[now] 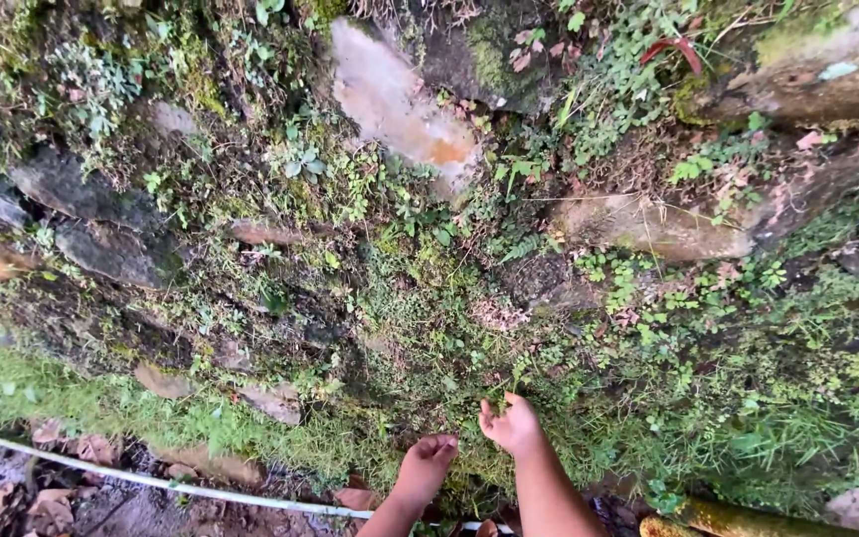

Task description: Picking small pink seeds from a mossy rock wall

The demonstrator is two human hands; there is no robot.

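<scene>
Both my hands reach forward into low weeds and moss (pixel 449 378) growing on a rough stone wall. My left hand (pixel 428 459) is curled, fingers bent down against the greenery at the wall's foot; what it grips, if anything, is hidden. My right hand (pixel 511 423) sits slightly higher and pinches a thin green weed stem (pixel 521 376) between thumb and fingers. The two hands are close together, a short gap between them.
Mossy stones (pixel 400 104) and bare rock patches (pixel 668 224) cover the wall above. A thin white pipe (pixel 151 480) runs along the ground at lower left, over dry leaves (pixel 52 507). A yellowish mossy pipe (pixel 738 519) lies at the lower right.
</scene>
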